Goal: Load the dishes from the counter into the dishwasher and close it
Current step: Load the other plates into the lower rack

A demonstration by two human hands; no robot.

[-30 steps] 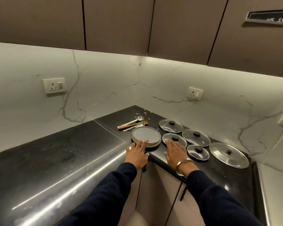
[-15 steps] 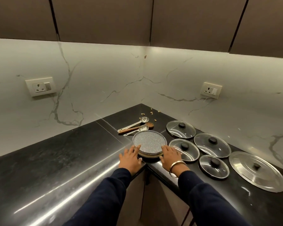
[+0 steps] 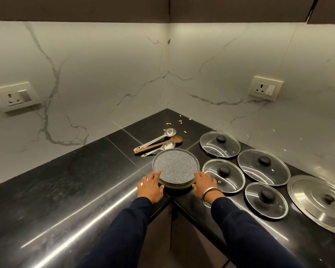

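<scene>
Glossy black stone counter [image 3: 70,192] wrapping an inside corner under a white veined backsplash. At far right, a large round steel lid [image 3: 317,204] flat on the stone. Beside it, four round glass lids with black knobs [image 3: 263,166], laid close together, knobs up. At the corner's near edge, a short stack of round speckled grey plates [image 3: 175,166], rims aligned, resting flat. Behind the stack, two steel measuring spoons and a wooden one [image 3: 159,143], lying side by side.

Left hand [image 3: 150,187] against the stack's left rim, right hand [image 3: 203,182] against its right rim, well apart with the plates between; fingers laid along the edges, whether curled under cannot be told. No dishwasher in view.

Probably heavy together, rigid, chippable, smooth-rimmed and liable to slide on one another. Best taken from both sides, fingertips under the bottom plate, thumbs on top, kept level.
</scene>
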